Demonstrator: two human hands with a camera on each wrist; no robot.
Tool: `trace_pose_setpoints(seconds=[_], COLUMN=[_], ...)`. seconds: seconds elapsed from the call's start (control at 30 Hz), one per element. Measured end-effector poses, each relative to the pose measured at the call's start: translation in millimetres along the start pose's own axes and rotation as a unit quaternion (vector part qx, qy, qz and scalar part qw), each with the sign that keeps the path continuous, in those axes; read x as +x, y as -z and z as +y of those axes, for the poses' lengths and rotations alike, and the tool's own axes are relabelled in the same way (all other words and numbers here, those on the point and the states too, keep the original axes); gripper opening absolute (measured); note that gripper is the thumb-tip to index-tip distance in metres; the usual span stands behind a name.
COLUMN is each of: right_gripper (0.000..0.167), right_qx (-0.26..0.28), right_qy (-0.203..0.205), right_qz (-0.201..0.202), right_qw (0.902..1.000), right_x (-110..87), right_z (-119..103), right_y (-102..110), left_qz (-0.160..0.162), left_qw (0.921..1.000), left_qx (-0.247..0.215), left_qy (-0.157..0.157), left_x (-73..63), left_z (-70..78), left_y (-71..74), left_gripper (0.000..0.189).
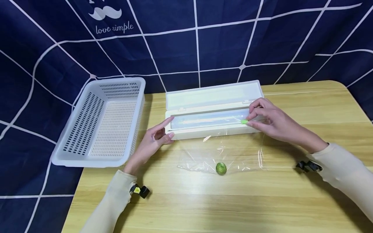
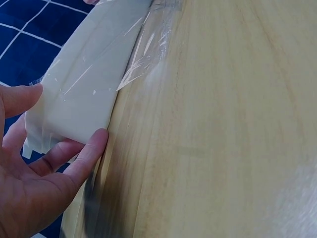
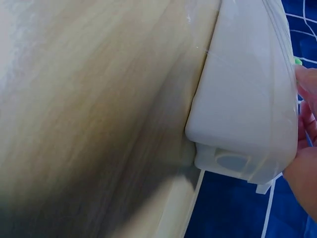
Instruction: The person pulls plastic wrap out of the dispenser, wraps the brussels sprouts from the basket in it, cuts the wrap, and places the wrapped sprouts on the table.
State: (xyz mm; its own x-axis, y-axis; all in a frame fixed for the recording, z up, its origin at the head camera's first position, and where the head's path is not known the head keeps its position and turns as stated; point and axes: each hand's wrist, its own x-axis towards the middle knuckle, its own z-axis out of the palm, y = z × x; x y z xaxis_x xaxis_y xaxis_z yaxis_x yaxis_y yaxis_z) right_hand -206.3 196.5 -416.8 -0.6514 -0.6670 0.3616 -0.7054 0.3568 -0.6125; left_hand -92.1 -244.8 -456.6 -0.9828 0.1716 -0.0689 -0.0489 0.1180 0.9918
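A long white plastic wrap box lies on the table with its lid raised and a roll of clear film inside. My left hand grips the box's left end between thumb and fingers. Over the right part of the box, my right hand pinches a small bright green slider at the front edge. Clear film spreads from the box toward me across the tabletop. A small round green fruit sits at the film's near edge.
A white slotted plastic basket stands left of the box, overhanging the table's left edge. Behind the wooden table hangs a dark blue cloth with white lines. Each sleeve carries a small black device near the wrist.
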Motion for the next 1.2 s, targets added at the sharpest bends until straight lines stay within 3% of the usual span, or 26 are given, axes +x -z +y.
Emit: trace_pose_setpoints(seconds=[0.5,1.2], right_gripper=[0.038,0.047], right_qx=[0.016,-0.006], right_qy=[-0.014,-0.005], right_qz=[-0.016,0.011], right_qw=[0.9996,0.9999], right_x=[-4.0,-21.5], right_z=[5,19], right_y=[9,30], left_qz=[0.0,0.002], left_qw=[0.9999,1.0], left_qx=[-0.015,-0.002], left_qy=[-0.005,0.004], left_x=[2.0,0.7], left_z=[-1.5,-0.6], left_y=[-0.2,-1.5], left_gripper=[0.061,0.061])
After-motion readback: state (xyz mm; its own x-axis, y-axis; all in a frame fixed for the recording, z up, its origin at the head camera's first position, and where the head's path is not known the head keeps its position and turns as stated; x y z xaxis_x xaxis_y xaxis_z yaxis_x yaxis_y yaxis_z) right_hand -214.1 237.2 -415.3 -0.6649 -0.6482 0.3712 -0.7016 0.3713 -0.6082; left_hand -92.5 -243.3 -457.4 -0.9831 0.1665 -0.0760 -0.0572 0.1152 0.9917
